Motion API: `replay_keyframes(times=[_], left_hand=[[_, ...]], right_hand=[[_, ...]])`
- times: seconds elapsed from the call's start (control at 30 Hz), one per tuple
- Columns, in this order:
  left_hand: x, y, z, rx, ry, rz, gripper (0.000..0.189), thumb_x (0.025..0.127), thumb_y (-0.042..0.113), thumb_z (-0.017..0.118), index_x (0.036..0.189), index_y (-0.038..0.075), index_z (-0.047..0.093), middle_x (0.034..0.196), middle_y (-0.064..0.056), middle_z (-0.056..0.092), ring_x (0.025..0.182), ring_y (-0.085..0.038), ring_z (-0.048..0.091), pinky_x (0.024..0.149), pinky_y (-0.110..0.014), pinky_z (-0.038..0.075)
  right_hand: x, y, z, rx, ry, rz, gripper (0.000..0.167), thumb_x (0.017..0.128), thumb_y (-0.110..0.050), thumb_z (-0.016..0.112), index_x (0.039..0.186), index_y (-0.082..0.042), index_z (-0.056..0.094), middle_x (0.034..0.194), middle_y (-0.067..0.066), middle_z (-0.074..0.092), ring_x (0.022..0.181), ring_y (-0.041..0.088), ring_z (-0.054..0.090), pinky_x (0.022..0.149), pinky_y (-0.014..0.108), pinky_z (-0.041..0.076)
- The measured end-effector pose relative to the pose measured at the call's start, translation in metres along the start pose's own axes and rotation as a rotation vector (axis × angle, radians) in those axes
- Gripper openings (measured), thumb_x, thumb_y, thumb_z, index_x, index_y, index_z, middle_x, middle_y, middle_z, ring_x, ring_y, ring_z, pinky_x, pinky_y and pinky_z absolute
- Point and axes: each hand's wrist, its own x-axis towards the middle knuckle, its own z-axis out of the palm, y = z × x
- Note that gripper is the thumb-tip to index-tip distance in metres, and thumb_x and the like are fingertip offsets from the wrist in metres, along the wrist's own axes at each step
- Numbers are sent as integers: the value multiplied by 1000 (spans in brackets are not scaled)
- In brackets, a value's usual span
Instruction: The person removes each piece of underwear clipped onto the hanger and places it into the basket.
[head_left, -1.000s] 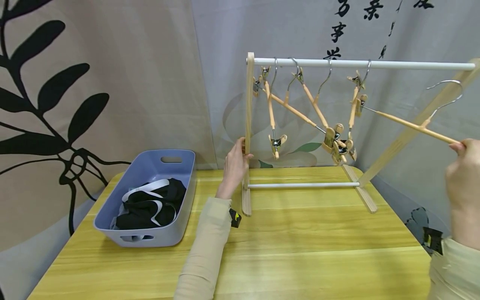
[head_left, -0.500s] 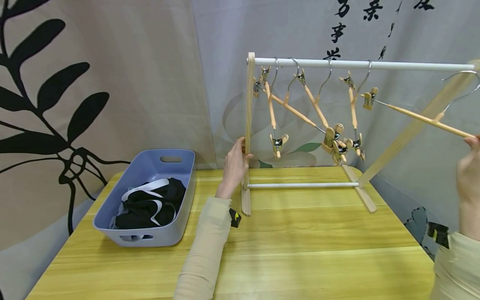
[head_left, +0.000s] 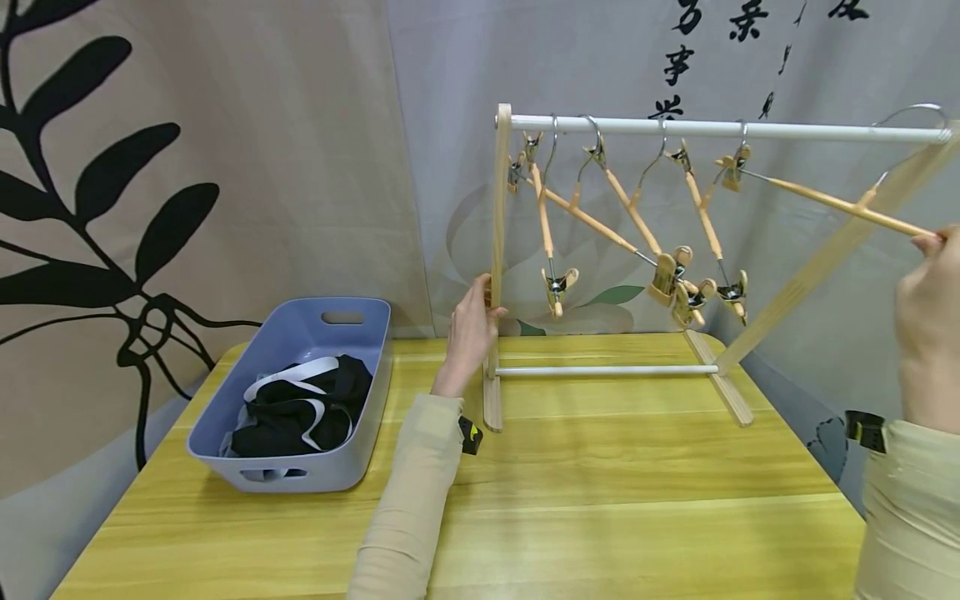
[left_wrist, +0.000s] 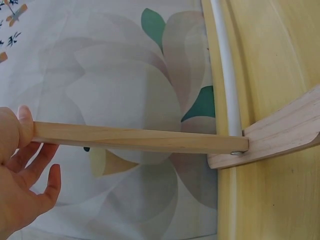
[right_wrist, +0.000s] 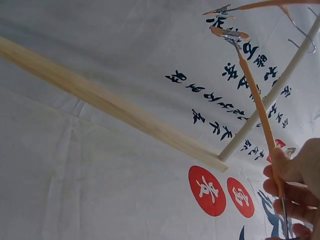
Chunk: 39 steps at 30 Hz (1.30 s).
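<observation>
My left hand point(head_left: 471, 337) grips the left wooden post point(left_wrist: 135, 138) of a small clothes rack between thumb and fingers. At the far right, my right hand point(head_left: 930, 325) holds one end of a wooden clip hanger point(head_left: 840, 202). That hanger's metal hook point(head_left: 911, 108) overlaps the right end of the white rail point(head_left: 675, 127); whether it touches the rail I cannot tell. In the right wrist view, fingers and thumb wrap the hanger bar point(right_wrist: 261, 112). Several other clip hangers point(head_left: 592, 223) hang from the rail, their clips crossing low down.
A blue plastic basket point(head_left: 213, 454) with folded black and white cloth point(head_left: 307, 408) stands on the left of the wooden table point(head_left: 600, 500). The rack's right post point(head_left: 817, 267) slants outward, its foot point(head_left: 720, 379) near the table's right edge. A printed curtain point(head_left: 315, 167) hangs behind.
The hanger in my right hand has moved right and upward, bringing its hook up to rail height. The neighbouring hanger on the rail has swung. My left hand has stayed on the post.
</observation>
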Motion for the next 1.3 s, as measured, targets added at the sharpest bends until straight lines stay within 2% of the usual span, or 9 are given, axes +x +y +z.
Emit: replay_keyframes(times=[0.2, 0.37, 0.5, 0.67, 0.87, 0.97, 1.17, 1.3], left_hand=[[0, 0, -1, 2, -5, 5, 46, 91, 16, 60, 132, 4, 42, 107, -17, 63, 94, -32, 66, 75, -39, 57], [0, 0, -1, 2, 1, 18, 45, 91, 15, 60, 131, 3, 42, 106, -17, 63, 94, -32, 66, 75, -40, 57], [-1, 0, -1, 2, 3, 17, 45, 91, 15, 60, 131, 3, 43, 106, -17, 63, 94, -31, 66, 76, -40, 57], [0, 0, 0, -5, -2, 13, 45, 91, 15, 60, 131, 3, 42, 107, -17, 63, 95, -31, 66, 77, -39, 57], [0, 0, 0, -8, 13, 22, 45, 90, 14, 60, 130, 3, 43, 106, -17, 64, 95, -31, 66, 77, -39, 57], [0, 1, 0, -7, 13, 17, 45, 90, 14, 61, 130, 3, 43, 107, -17, 64, 95, -31, 66, 77, -40, 57], [0, 1, 1, -11, 7, 8, 46, 90, 14, 60, 131, 3, 42, 107, -16, 64, 96, -31, 66, 78, -39, 57], [0, 1, 1, -6, 4, 6, 46, 91, 14, 60, 132, 3, 42, 108, -16, 63, 96, -31, 66, 79, -39, 57]], right_hand=[[0, -8, 0, -110, -24, -8, 48, 103, -24, 32, 113, 18, 54, 104, 37, 55, 98, 53, 49, 82, 58, 34], [0, -13, 1, -148, -74, -10, 47, 103, -22, 33, 114, 18, 54, 110, 36, 52, 106, 52, 46, 92, 59, 31], [-5, -13, 3, -145, -83, -58, 46, 102, -20, 35, 111, 20, 55, 111, 36, 50, 108, 52, 45, 94, 60, 31], [-12, -10, 8, -87, 14, -157, 42, 101, -21, 42, 106, 17, 60, 101, 39, 53, 98, 54, 48, 85, 61, 35], [-16, -15, 15, -77, 125, -219, 45, 100, -24, 44, 100, 16, 63, 95, 37, 59, 95, 53, 50, 90, 58, 36], [-20, -18, 15, -92, 179, -268, 46, 99, -25, 45, 97, 16, 65, 93, 36, 61, 93, 53, 51, 84, 57, 37], [-30, -25, 24, -74, 289, -264, 39, 97, -24, 51, 88, 9, 69, 87, 32, 64, 88, 51, 52, 83, 58, 37], [-41, -29, 28, -41, 315, -292, 31, 93, -18, 54, 81, 6, 67, 80, 28, 63, 79, 50, 49, 71, 59, 32]])
